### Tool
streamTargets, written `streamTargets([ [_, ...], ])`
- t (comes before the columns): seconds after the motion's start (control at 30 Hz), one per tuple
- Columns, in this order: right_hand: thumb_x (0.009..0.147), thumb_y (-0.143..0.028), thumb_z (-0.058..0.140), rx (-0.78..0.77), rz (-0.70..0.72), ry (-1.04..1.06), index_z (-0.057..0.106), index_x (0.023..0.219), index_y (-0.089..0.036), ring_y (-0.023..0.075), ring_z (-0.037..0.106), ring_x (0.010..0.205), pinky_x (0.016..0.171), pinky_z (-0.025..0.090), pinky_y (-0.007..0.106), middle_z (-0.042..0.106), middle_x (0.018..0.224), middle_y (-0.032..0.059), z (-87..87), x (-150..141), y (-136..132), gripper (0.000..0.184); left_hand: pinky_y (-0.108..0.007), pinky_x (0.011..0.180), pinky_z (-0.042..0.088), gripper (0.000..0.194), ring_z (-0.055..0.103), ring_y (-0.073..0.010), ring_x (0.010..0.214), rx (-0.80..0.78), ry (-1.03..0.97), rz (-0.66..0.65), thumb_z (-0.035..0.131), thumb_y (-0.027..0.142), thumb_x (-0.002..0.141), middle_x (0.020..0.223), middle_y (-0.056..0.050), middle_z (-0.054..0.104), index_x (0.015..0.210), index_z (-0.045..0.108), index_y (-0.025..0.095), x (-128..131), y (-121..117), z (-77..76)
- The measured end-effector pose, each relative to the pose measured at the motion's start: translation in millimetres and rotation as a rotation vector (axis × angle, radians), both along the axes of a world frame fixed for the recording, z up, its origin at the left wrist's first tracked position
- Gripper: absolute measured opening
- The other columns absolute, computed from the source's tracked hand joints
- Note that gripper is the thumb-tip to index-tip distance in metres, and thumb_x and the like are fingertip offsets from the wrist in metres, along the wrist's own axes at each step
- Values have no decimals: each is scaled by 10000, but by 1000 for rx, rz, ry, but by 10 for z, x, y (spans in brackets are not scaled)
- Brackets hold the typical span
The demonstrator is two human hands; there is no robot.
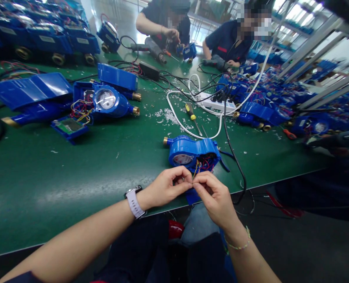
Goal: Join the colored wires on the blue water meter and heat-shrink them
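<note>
The blue meter (193, 151) lies on the green table (103, 165) near its front edge, and serves as the landmark here. Its wire-filled opening faces the person, probably so that the yellow wires (197, 167) come out within easy reach. Just on its near side, the left hand (162, 186) and right hand (217, 196) meet fingertip to fingertip. On each, thumb and forefinger are pinched closed, the other fingers loosely curled—a grip that suits fine, thin work. The wires run toward that meeting point, but what the fingertips have hold of is too small to tell. Neither hand seems to steady the meter; the table appears to bear its weight. A blue flat piece (192, 196) sits on its near side, partly under the hands. The blue-handled tool (225, 162) lies against or just beside its right end, and the yellow-and-black screwdriver (191, 112) beyond it—both seemingly within reach without crowding the fingers.
</note>
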State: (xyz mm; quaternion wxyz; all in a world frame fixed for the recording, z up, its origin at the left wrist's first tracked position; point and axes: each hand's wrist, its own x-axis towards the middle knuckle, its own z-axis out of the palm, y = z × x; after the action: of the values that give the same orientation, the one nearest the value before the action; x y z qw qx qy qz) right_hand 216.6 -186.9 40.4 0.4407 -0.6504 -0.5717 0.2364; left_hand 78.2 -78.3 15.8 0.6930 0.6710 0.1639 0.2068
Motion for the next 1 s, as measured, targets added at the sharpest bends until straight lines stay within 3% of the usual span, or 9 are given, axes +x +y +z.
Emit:
streamTargets([
  [0.27,927,-147,508,13,-17,-53,587,855,-191,156,549,776,649,445,250,560,883,39,3,-27,-19,115,-220,532,306,205,382,-93,576,43,82,40,590,332,823,676,21,487,778,594,132,-17,22,11],
  [0.47,921,-100,518,116,-2,-168,604,862,-190,170,562,818,719,454,282,575,862,39,18,-61,2,138,-229,569,363,274,455,-108,612,-99,98,51,672,388,754,675,-3,554,730,633,118,8,42,-47],
  [0.8,927,-98,532,164,6,-270,641,938,-192,182,598,832,746,492,313,609,894,56,12,-52,10,144,-226,570,373,210,462,-106,605,-98,43,113,653,317,726,671,-16,581,647,642,122,18,44,-45],
  [1.0,928,-85,526,185,10,-288,619,922,-193,177,590,818,742,482,302,593,878,50,14,-91,29,143,-231,587,406,147,503,-114,607,-209,12,150,657,254,661,625,-11,608,596,631,125,30,32,-20],
])
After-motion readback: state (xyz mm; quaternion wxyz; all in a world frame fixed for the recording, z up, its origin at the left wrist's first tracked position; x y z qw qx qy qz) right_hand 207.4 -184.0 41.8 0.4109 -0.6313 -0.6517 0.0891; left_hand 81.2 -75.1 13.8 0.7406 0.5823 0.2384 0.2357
